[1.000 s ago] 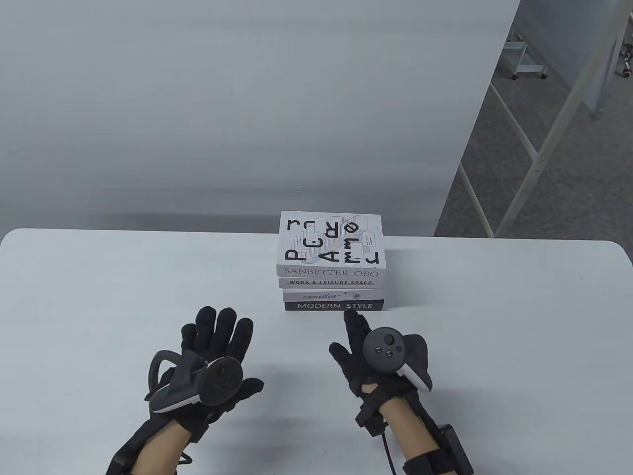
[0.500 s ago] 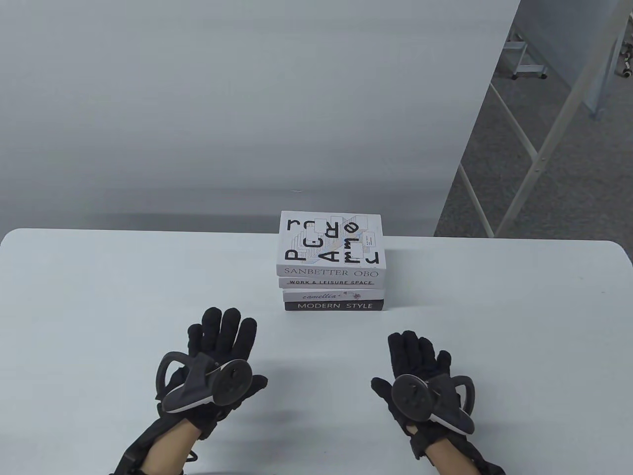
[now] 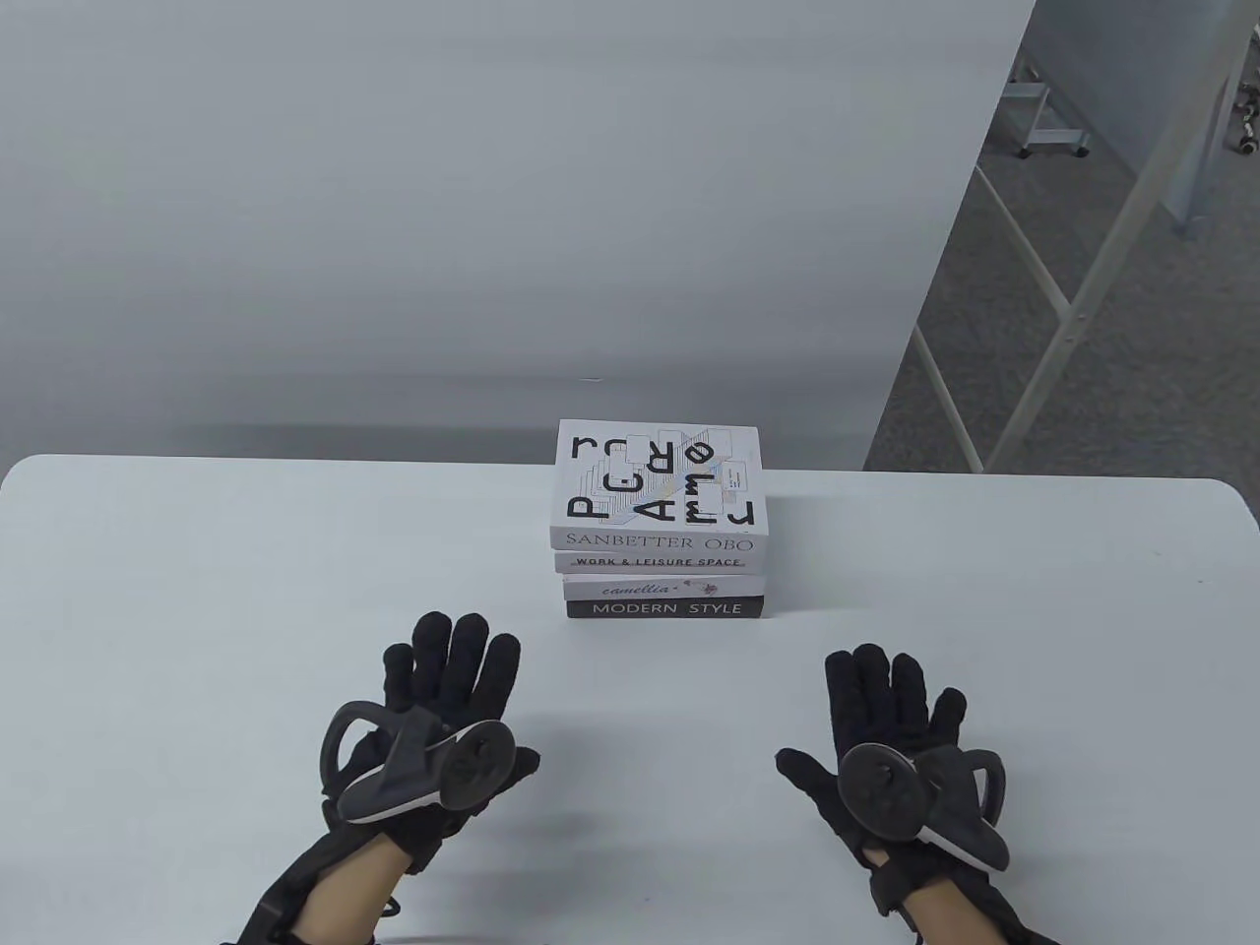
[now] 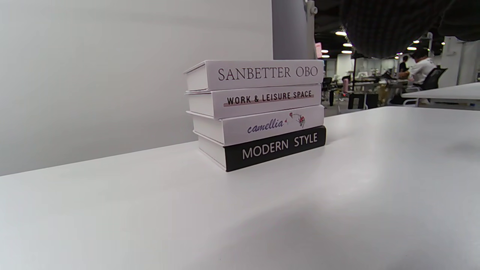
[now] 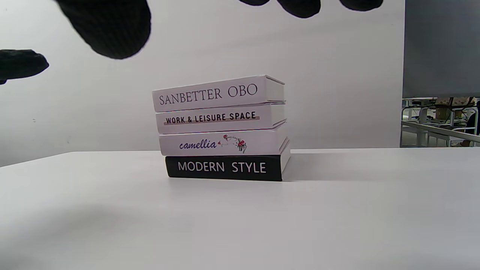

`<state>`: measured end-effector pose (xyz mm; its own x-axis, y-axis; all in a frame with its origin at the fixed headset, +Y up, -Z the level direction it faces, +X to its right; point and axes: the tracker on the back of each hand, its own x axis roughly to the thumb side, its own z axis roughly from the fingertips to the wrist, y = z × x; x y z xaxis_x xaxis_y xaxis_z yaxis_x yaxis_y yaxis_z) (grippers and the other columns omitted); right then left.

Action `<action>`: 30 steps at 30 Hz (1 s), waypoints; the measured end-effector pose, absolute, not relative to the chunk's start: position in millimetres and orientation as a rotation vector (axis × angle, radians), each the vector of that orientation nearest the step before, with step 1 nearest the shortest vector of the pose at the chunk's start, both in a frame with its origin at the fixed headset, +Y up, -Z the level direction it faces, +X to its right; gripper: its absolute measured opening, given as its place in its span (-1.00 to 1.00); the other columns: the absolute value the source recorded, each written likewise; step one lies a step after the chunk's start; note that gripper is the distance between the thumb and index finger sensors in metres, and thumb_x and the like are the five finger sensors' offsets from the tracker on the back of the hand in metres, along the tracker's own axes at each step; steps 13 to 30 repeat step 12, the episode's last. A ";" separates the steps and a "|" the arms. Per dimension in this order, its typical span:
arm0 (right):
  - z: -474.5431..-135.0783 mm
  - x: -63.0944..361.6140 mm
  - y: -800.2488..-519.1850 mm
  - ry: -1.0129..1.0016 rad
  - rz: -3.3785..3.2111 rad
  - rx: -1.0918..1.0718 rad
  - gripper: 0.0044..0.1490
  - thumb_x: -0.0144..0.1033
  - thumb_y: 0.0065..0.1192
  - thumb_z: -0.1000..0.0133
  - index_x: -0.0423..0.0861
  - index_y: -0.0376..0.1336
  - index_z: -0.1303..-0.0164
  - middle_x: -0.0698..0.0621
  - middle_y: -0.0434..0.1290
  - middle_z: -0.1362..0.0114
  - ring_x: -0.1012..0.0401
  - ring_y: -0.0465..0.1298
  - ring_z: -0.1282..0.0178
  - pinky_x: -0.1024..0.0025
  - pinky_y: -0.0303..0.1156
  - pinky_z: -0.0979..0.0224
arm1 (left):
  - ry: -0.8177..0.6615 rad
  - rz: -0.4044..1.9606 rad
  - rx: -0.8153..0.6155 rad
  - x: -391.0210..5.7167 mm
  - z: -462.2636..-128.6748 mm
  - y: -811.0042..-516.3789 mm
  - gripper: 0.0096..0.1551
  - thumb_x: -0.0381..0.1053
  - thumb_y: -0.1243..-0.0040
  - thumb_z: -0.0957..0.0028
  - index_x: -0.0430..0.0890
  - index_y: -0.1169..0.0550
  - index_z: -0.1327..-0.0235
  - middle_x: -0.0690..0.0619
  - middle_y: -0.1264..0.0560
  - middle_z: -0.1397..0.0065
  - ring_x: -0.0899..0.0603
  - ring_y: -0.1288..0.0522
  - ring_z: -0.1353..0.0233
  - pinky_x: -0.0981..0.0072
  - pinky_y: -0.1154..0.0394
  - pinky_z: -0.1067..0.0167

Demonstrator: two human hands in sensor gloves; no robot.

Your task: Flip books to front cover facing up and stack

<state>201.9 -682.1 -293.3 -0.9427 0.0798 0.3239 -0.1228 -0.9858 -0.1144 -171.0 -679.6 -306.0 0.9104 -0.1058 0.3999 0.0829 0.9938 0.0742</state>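
Four books are stacked (image 3: 660, 532) ahead of and between the hands, covers up, spines turned toward the hands, long axes running left to right. The left hand (image 3: 443, 724) and right hand (image 3: 891, 743) are spread flat, fingers extended, nothing held.

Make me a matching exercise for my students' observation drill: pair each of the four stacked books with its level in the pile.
Books:
1. MODERN STYLE
2. SANBETTER OBO
3. camellia
4. WORK & LEISURE SPACE

Levels:
A. top
B. second from top
C. third from top
D. bottom, on the table

Pairs: 1-D, 2-A, 3-C, 4-B
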 end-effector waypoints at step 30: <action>-291.2 191.4 -688.5 -0.127 3.009 0.518 0.18 0.29 0.04 -0.20 -0.29 -0.24 -0.66 -0.53 -0.16 -0.66 -0.56 -0.07 -0.54 -0.69 -0.16 -0.25 | -0.427 -0.081 0.041 -169.6 -304.6 -678.9 0.21 0.45 -0.03 0.03 -0.25 0.09 -0.59 -0.41 0.21 -0.57 -0.65 0.27 -0.46 -0.58 0.06 -0.30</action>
